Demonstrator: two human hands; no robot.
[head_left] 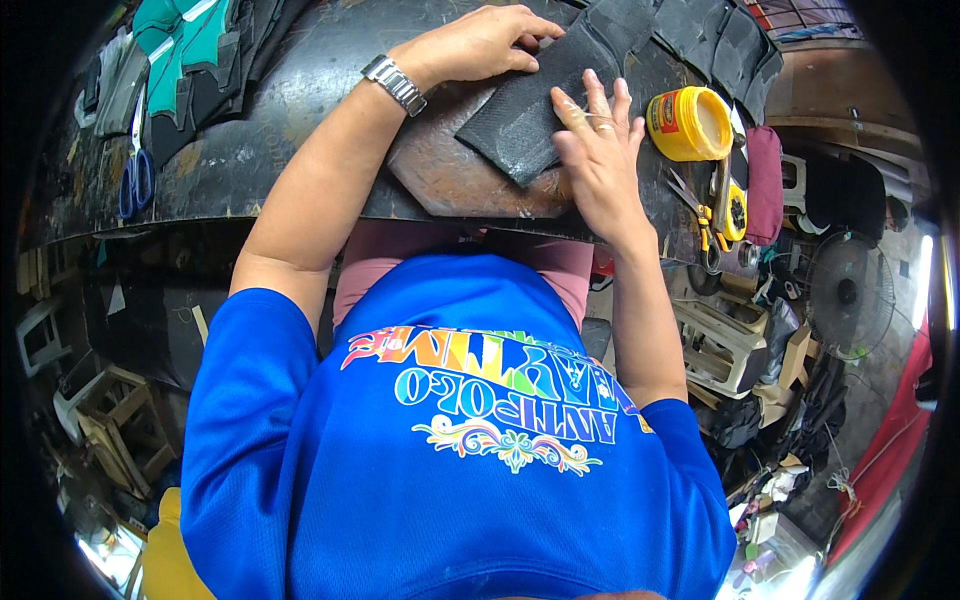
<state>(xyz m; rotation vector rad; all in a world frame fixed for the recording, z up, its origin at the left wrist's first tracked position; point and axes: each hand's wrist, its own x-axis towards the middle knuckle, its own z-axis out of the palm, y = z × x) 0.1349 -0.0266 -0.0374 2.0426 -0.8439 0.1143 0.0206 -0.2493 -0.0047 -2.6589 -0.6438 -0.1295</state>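
A black textured panel (pixel 520 125), seemingly fabric or leather-like, lies at a slant over a worn brown board (pixel 440 170) at the table's near edge. My left hand (pixel 485 45), with a metal watch on the wrist, reaches to the panel's far left edge. Its thumb and fingers are apart, and the fingertips touch or nearly touch that edge. My right hand (pixel 605 150) rests on the panel's right side, fingers spread, with whitish residue on some of them. More black pieces (pixel 690 35) lie beyond, partly overlapping; where the panel ends among them is hard to tell.
Right of my right hand stands an open yellow jar (pixel 690 122). Near it lie small scissors (pixel 705 215), a yellow tape measure (pixel 736 212) and a maroon pouch (pixel 764 185). Blue-handled scissors (pixel 136 180) and green and black cut pieces (pixel 190 60) lie at left.
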